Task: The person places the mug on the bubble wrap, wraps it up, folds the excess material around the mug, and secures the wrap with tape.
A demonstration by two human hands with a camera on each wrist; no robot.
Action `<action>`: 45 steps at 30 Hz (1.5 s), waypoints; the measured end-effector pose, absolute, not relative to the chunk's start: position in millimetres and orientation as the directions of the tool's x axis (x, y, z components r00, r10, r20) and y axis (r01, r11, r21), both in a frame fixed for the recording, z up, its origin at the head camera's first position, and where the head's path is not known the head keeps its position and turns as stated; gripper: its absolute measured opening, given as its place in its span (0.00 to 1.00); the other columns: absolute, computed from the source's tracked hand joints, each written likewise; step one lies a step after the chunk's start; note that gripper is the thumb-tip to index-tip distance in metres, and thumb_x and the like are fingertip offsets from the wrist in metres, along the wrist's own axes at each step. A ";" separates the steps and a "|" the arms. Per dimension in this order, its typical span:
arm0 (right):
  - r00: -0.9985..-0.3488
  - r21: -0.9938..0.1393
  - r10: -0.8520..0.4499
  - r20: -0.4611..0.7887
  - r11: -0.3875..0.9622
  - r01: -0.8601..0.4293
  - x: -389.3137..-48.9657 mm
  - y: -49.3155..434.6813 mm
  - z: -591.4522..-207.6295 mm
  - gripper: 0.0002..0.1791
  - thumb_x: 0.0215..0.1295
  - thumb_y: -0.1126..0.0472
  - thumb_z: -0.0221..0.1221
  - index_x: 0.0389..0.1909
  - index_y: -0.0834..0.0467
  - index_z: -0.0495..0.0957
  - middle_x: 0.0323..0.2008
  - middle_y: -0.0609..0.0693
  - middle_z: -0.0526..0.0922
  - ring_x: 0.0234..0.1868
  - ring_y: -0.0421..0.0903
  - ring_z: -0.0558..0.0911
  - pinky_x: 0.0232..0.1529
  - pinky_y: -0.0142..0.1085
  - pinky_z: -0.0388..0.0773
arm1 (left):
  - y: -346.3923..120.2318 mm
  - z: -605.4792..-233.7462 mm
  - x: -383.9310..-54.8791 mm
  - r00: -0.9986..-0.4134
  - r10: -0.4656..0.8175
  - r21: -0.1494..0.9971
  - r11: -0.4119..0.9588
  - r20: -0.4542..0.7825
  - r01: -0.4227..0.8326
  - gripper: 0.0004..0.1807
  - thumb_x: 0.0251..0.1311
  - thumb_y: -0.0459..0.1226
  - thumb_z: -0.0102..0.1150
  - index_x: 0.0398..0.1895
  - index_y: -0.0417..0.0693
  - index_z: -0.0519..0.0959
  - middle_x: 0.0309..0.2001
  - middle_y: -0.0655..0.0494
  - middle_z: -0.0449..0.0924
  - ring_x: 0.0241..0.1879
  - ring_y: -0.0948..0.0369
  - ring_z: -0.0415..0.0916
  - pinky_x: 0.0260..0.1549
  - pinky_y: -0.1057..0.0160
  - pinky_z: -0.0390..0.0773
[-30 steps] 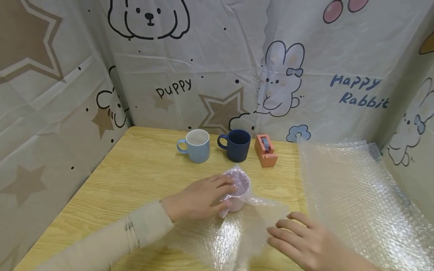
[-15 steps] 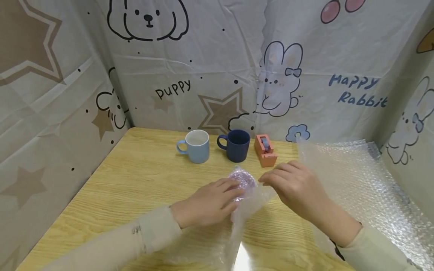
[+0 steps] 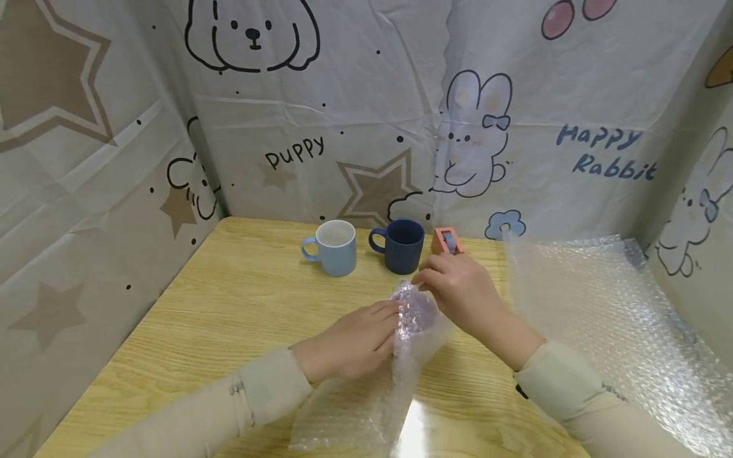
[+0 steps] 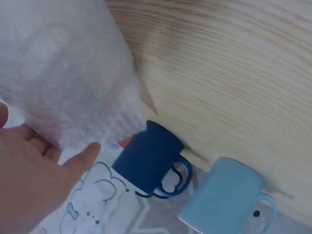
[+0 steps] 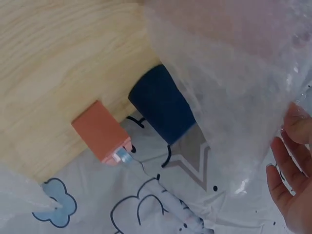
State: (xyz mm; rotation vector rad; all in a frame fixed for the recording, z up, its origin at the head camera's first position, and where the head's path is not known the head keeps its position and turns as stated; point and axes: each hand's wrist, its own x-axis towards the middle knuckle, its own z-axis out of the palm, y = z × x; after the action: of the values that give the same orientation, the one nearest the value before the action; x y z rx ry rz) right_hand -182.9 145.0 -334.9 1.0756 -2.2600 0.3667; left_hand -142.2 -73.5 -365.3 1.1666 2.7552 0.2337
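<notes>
A pale pink mug [image 3: 419, 313] stands near the table's middle, seen blurrily through a sheet of bubble wrap [image 3: 403, 381]. My left hand [image 3: 352, 340] lies against the mug's left side, its visible fingers fairly straight on the wrap; the thumb is hidden in the head view. In the left wrist view, some fingers of the left hand [image 4: 34, 180] go behind the wrap. At the mug's far right, my right hand [image 3: 458, 289] pinches the edge of the wrap with curled fingers. The right wrist view has that right hand [image 5: 297, 170] at the wrap's edge.
Behind stand a light blue mug [image 3: 336, 251] and a dark blue mug [image 3: 404, 248]. An orange tape dispenser [image 3: 443, 240] is partly covered by the right hand. More bubble wrap [image 3: 607, 318] lies along the table's right side. Printed cloth [image 3: 366, 95] hangs around the table.
My right hand has come from the near right, taken the wrap's edge, and brought it up and leftward over the mug. The left hand stays at the mug, shifted slightly right.
</notes>
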 end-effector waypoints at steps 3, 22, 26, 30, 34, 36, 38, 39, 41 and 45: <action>-0.513 0.011 -0.617 0.597 0.646 -0.763 -185.3 140.6 -344.3 0.12 0.48 0.71 0.75 0.30 0.54 0.86 0.34 0.48 0.81 0.32 0.47 0.79 0.34 0.39 0.79 | -77.4 -366.8 -144.1 -0.672 0.737 0.206 0.670 -0.070 0.713 0.26 0.78 0.42 0.35 0.71 0.39 0.64 0.75 0.45 0.55 0.76 0.53 0.48 0.73 0.57 0.49; -0.579 0.005 -0.673 0.459 0.654 -0.756 -154.2 154.1 -370.4 0.11 0.65 0.55 0.65 0.41 0.59 0.84 0.38 0.51 0.87 0.41 0.49 0.85 0.46 0.43 0.82 | -98.4 -368.8 -136.0 -0.683 0.725 0.398 0.602 0.092 0.692 0.29 0.75 0.45 0.48 0.75 0.47 0.61 0.76 0.52 0.54 0.75 0.56 0.50 0.71 0.54 0.56; -0.582 0.022 -0.705 0.406 0.644 -0.765 -146.5 159.3 -374.4 0.19 0.68 0.52 0.60 0.51 0.62 0.82 0.53 0.56 0.83 0.55 0.54 0.80 0.61 0.50 0.73 | -106.0 -366.1 -128.5 -0.659 0.737 0.350 0.584 0.150 0.733 0.29 0.75 0.45 0.48 0.75 0.46 0.60 0.74 0.51 0.58 0.72 0.56 0.57 0.69 0.54 0.61; -0.592 0.036 -0.725 0.351 0.642 -0.766 -142.2 162.1 -377.7 0.24 0.74 0.48 0.53 0.58 0.62 0.79 0.60 0.57 0.79 0.61 0.55 0.76 0.67 0.51 0.67 | -113.7 -363.4 -119.9 -0.622 0.751 0.267 0.566 0.222 0.780 0.24 0.75 0.44 0.49 0.70 0.47 0.67 0.70 0.53 0.66 0.68 0.56 0.64 0.66 0.54 0.67; -0.589 0.054 -0.732 0.343 0.641 -0.766 -140.6 163.3 -379.8 0.30 0.79 0.43 0.42 0.60 0.62 0.77 0.62 0.57 0.77 0.63 0.55 0.74 0.68 0.52 0.65 | -120.9 -362.3 -110.9 -0.506 0.791 0.137 0.491 0.344 0.860 0.16 0.70 0.38 0.57 0.59 0.50 0.77 0.62 0.56 0.75 0.61 0.59 0.72 0.60 0.57 0.73; -0.584 0.064 -0.732 0.350 0.641 -0.765 -139.9 163.2 -380.6 0.31 0.79 0.42 0.39 0.60 0.62 0.77 0.62 0.58 0.77 0.63 0.55 0.74 0.68 0.52 0.65 | -123.9 -363.1 -103.5 -0.425 0.821 0.045 0.443 0.382 0.896 0.15 0.66 0.37 0.61 0.55 0.51 0.79 0.58 0.57 0.78 0.58 0.60 0.74 0.57 0.58 0.74; -0.581 0.071 -0.732 0.355 0.641 -0.764 -139.5 163.1 -381.4 0.31 0.79 0.42 0.40 0.60 0.63 0.77 0.62 0.58 0.76 0.63 0.56 0.74 0.68 0.52 0.65 | -125.9 -364.7 -93.3 -0.353 0.854 -0.038 0.397 0.383 0.917 0.15 0.62 0.38 0.64 0.52 0.53 0.80 0.55 0.59 0.79 0.56 0.61 0.75 0.55 0.60 0.75; -0.582 0.074 -0.732 0.354 0.642 -0.763 -139.1 163.1 -381.5 0.31 0.79 0.43 0.41 0.60 0.63 0.77 0.62 0.58 0.76 0.63 0.56 0.74 0.68 0.52 0.64 | -127.0 -365.8 -87.5 -0.326 0.870 -0.073 0.377 0.371 0.923 0.15 0.62 0.40 0.65 0.51 0.54 0.80 0.53 0.60 0.80 0.55 0.62 0.75 0.55 0.61 0.75; -0.586 0.079 -0.731 0.349 0.646 -0.759 -138.6 163.2 -381.8 0.30 0.78 0.43 0.43 0.60 0.63 0.76 0.62 0.58 0.76 0.64 0.56 0.74 0.68 0.52 0.64 | -128.9 -368.1 -76.3 -0.280 0.905 -0.156 0.342 0.320 0.927 0.15 0.62 0.47 0.64 0.50 0.55 0.81 0.51 0.63 0.80 0.52 0.64 0.76 0.53 0.63 0.75; -0.590 0.077 -0.731 0.343 0.648 -0.758 -138.4 163.2 -381.9 0.29 0.78 0.43 0.44 0.60 0.63 0.76 0.63 0.58 0.76 0.64 0.56 0.73 0.69 0.52 0.63 | -134.8 -375.5 -59.5 -0.255 0.945 -0.317 0.311 0.205 0.896 0.21 0.67 0.59 0.53 0.50 0.58 0.82 0.49 0.66 0.79 0.49 0.66 0.75 0.48 0.65 0.75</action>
State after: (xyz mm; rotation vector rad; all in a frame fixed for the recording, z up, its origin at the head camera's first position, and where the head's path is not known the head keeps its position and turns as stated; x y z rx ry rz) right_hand -138.4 163.2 -381.9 1.1845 -2.5251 0.1087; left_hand -59.5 -134.8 -375.5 2.0764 2.8118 -0.2415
